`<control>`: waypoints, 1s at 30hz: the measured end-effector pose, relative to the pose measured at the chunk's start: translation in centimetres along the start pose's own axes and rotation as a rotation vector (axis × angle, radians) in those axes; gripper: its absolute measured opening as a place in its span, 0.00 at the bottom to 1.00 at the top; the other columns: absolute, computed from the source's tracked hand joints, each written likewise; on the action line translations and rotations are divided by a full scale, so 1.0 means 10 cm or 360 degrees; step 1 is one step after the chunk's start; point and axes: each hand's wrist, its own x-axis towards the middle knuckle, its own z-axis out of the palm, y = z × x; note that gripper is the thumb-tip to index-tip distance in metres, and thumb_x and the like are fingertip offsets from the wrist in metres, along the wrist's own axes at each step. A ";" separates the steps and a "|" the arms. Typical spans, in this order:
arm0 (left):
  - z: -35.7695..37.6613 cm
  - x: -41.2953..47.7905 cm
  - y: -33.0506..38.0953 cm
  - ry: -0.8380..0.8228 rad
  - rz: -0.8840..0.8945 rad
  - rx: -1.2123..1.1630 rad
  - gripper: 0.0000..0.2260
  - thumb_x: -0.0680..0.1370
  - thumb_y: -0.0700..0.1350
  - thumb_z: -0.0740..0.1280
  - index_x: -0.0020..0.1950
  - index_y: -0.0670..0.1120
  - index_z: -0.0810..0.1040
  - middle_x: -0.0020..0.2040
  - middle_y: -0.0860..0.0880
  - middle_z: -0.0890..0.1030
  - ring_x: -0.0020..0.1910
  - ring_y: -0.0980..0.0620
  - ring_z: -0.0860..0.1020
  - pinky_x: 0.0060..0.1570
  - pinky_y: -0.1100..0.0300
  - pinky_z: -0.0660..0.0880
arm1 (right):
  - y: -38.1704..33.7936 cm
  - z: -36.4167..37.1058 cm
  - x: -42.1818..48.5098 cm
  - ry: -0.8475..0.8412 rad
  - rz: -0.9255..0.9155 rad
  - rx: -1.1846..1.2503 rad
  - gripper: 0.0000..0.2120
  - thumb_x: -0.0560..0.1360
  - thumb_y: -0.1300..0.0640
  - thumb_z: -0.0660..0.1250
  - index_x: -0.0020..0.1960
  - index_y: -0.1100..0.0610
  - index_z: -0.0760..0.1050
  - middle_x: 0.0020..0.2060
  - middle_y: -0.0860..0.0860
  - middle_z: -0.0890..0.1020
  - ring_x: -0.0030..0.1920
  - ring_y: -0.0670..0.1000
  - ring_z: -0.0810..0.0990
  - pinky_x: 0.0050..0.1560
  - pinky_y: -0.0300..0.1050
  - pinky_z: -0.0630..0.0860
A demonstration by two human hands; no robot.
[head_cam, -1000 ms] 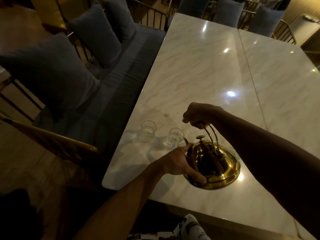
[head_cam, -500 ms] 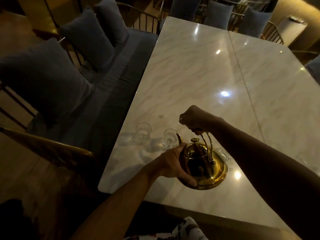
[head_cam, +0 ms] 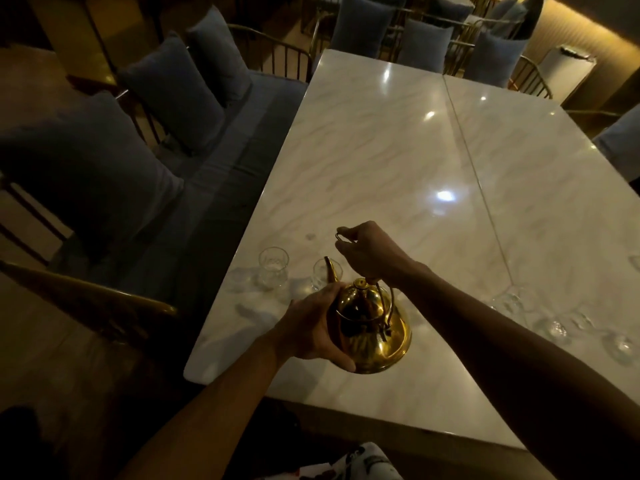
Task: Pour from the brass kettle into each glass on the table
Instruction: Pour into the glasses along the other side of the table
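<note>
The right grip (head_cam: 370, 258) has its fingers curled round the top of the wire handle (head_cam: 387, 301) of the brass kettle (head_cam: 375, 337), with the loop of the handle showing just past the knuckles. The left grip (head_cam: 311, 327) cups the kettle's left flank, thumb up near the root of the spout (head_cam: 331, 270) and fingers wrapped under the belly.

Between the two grips the kettle sits near the front left part of the marble surface (head_cam: 381, 150). It is tipped away from the person, with its lid knob (head_cam: 360, 283) uppermost. I cannot tell whether its base touches the surface. The spout's tip stands in front of the rim of the nearer glass (head_cam: 318, 277), so it overlaps that glass in this view; any stream is too dim to make out.

A second glass (head_cam: 273, 266) stands upright just left of the nearer one, apart from it and close to the surface's left edge. Both look clear, and their fill cannot be read.

Further clear glasses (head_cam: 557, 329) sit in a loose group well to the right, beyond the right forearm, blurred by glare.

A dark cushioned bench (head_cam: 221, 188) runs along the surface's left side, with large pillows (head_cam: 86, 168) leaning on its back. Chairs (head_cam: 426, 43) with similar cushions stand at the far end.
</note>
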 end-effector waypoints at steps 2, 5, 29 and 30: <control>-0.03 -0.08 0.03 0.0061 -0.0013 0.0073 0.56 0.57 0.62 0.85 0.78 0.47 0.62 0.72 0.55 0.74 0.71 0.58 0.73 0.66 0.52 0.77 | -0.02 0.04 -0.03 0.0005 -0.0064 -0.0036 0.20 0.81 0.59 0.60 0.72 0.62 0.67 0.51 0.57 0.83 0.19 0.39 0.72 0.20 0.28 0.67; -0.10 -0.20 0.11 0.0099 -0.0050 0.0119 0.54 0.58 0.62 0.85 0.77 0.49 0.63 0.72 0.55 0.74 0.70 0.57 0.73 0.66 0.51 0.77 | -0.07 0.10 -0.05 -0.0017 -0.0135 -0.0026 0.21 0.81 0.58 0.60 0.73 0.62 0.66 0.65 0.58 0.77 0.22 0.39 0.74 0.22 0.27 0.67; -0.74 -0.42 -0.34 -0.0232 -0.0394 -0.0299 0.50 0.58 0.52 0.87 0.74 0.59 0.65 0.68 0.59 0.77 0.70 0.56 0.75 0.70 0.48 0.75 | -0.80 0.61 0.54 -0.0137 0.0244 -0.0092 0.16 0.80 0.60 0.60 0.61 0.69 0.75 0.26 0.53 0.69 0.19 0.47 0.66 0.20 0.36 0.65; -0.79 -0.41 -0.36 -0.0261 -0.0411 -0.0343 0.49 0.58 0.50 0.87 0.74 0.59 0.66 0.68 0.59 0.77 0.70 0.56 0.75 0.69 0.49 0.75 | -0.82 0.62 0.61 -0.0148 0.0285 -0.0102 0.15 0.80 0.60 0.60 0.60 0.69 0.75 0.26 0.53 0.69 0.19 0.48 0.66 0.20 0.36 0.65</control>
